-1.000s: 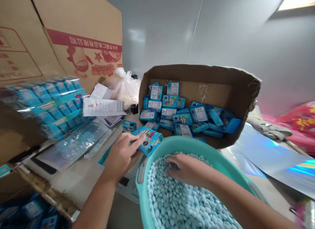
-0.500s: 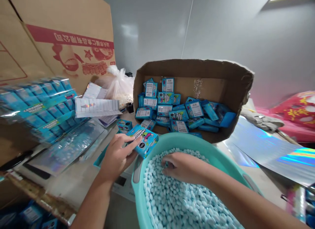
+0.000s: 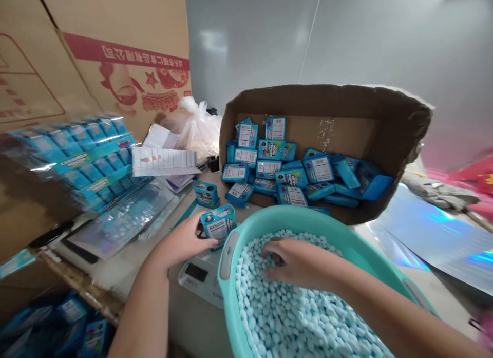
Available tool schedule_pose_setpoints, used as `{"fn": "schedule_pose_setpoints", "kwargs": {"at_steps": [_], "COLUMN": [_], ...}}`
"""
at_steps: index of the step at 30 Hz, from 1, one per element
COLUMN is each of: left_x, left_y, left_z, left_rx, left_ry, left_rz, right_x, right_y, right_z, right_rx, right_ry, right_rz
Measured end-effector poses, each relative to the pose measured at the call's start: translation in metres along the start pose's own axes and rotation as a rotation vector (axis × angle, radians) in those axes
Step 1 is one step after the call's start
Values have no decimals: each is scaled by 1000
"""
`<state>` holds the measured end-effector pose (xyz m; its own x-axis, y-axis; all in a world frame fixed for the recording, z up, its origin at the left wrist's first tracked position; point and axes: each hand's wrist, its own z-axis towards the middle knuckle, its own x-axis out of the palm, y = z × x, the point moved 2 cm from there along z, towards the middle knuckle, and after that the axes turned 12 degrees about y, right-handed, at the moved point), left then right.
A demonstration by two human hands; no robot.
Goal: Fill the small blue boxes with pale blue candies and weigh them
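Note:
My left hand (image 3: 187, 239) is closed on a small blue candy box (image 3: 219, 225), beside the left rim of a turquoise tub (image 3: 227, 301). A white printed panel on the box faces me. Inside the tub, my right hand (image 3: 283, 260) rests among pale blue candies (image 3: 269, 312). Its fingers are curled, with a gap between thumb and forefinger; I see nothing held there, though the fingertips are partly hidden. Another small blue box (image 3: 206, 193) stands just beyond my left hand. A white scale (image 3: 202, 281) with a dark display lies partly under the tub.
A cardboard carton (image 3: 348, 132) on its side behind the tub holds many blue boxes. At left are a wrapped multipack (image 3: 88, 160), clear plastic sheets (image 3: 127, 219) and a large printed carton (image 3: 127, 24). Shiny film (image 3: 435, 229) lies right. More blue boxes (image 3: 73, 317) sit below the table edge.
The box in my left hand has been turned, from its colourful front to a white printed panel. My right hand stays in the candies, its fingers slightly more apart. The view has shifted left.

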<state>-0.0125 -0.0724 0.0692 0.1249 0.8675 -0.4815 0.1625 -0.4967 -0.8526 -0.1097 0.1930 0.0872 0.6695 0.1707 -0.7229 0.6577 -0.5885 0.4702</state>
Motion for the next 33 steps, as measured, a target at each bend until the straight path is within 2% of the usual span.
{"fn": "schedule_pose_setpoints", "kwargs": {"at_steps": [2,6,7,12,14,16,20,27,30,33], "left_x": [0,-10,-12,-7,-5,-6,-14,-24,-26,-27], "left_y": [2,0,0,-5,-6,-8,-11,-3,-1,1], "left_z": [-1,-5,-6,-7,-7,-8,-11,-10,-8,-7], "left_rx": [11,98,98,89,115,184,399,433,423,349], "left_ry": [-3,-222,-246,-46,-57,-143,-385,-780,-846,-769], "left_rz": [-64,-56,-56,-7,-14,-76,-253,-446,-463,-412], "right_x": [1,2,3,4,4,4,5,1,-3,-5], "right_y": [1,2,2,1,1,1,3,1,1,2], "right_z": [-1,-2,-2,0,1,0,0,3,2,1], "right_rx": [-1,31,40,48,33,25,33,-7,-26,-58], "right_ry": [5,54,64,64,64,67,60,-38,-103,-145], "right_rz": [-17,-33,-30,-28,-28,-28,-34,-53,-46,-21]}}
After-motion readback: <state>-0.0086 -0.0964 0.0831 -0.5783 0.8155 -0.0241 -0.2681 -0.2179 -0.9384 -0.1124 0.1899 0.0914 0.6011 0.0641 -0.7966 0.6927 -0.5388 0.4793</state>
